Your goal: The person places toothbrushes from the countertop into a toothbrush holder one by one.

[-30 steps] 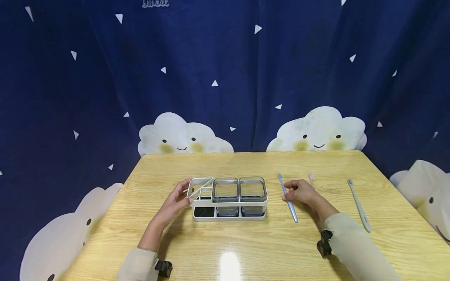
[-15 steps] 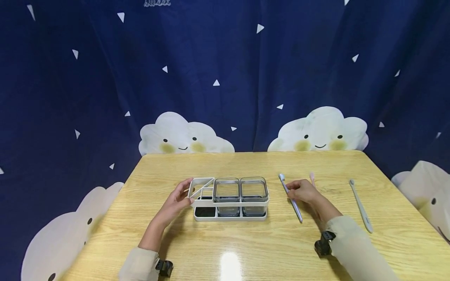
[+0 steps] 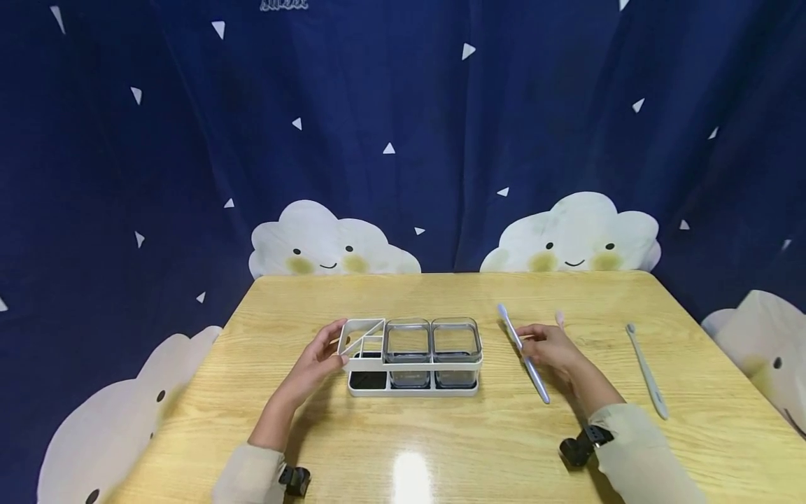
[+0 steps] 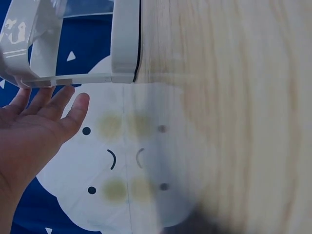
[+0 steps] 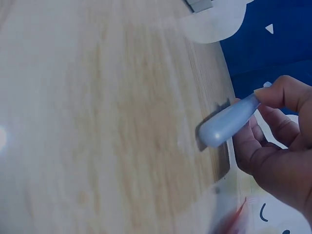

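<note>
Toothbrush [image 3: 528,363] in right hand [image 3: 550,346], head [image 3: 502,309] indistinct

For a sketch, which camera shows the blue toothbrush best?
The head view: both ends of the blue toothbrush show. The right wrist view shows mainly its handle, close up; the left wrist view, none.

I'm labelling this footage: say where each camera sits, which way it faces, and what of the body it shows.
Head: on the head, facing forward and down at the table, rack and blue brush; left hand, right hand and forearms show.
Left wrist: on that wrist, looking at the rack's end; the left hand shows.
Right wrist: on that wrist, looking at the blue brush's handle end; the right hand shows.
Shared: head and left wrist both show the left hand touching the rack.
</note>
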Demonstrator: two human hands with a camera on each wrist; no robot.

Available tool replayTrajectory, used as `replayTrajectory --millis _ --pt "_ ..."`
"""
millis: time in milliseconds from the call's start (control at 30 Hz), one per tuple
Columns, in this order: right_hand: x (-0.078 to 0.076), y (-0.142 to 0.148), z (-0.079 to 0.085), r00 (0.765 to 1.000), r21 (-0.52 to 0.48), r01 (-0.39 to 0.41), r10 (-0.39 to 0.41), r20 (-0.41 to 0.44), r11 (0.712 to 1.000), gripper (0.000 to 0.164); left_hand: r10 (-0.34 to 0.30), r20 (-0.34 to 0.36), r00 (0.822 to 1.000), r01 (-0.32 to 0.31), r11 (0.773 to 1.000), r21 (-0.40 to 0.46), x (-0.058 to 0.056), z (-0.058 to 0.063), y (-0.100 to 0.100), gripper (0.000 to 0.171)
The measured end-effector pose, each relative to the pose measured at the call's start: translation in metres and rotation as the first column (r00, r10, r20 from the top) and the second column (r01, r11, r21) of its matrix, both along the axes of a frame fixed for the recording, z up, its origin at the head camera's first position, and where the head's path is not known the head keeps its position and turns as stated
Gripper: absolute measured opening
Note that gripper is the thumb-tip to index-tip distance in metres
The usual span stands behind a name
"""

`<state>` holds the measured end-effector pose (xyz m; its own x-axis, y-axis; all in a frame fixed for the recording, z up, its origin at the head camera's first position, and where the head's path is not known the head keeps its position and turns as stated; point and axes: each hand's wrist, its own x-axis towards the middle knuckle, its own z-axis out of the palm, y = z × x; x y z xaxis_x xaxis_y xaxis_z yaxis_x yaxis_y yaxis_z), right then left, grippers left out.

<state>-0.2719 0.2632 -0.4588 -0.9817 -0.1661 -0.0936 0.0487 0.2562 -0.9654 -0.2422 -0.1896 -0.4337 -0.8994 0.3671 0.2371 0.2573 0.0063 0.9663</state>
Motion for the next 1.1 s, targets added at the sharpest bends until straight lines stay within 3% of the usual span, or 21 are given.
replayTrajectory --millis 767,1100 --pt "0.009 -0.005 0.011 1.0 -0.167 -0.01 0.009 -0.008 0.986 0.044 -0.01 0.018 1.0 0.009 1.0 0.029 -0.001 0.001 0.001 0.065" --pt "0.015 -0.011 0.019 0.999 -0.155 0.019 -0.024 -0.031 0.988 0.039 -0.002 0.04 0.999 0.001 1.0 0.012 -0.001 0.002 0.001 0.065"
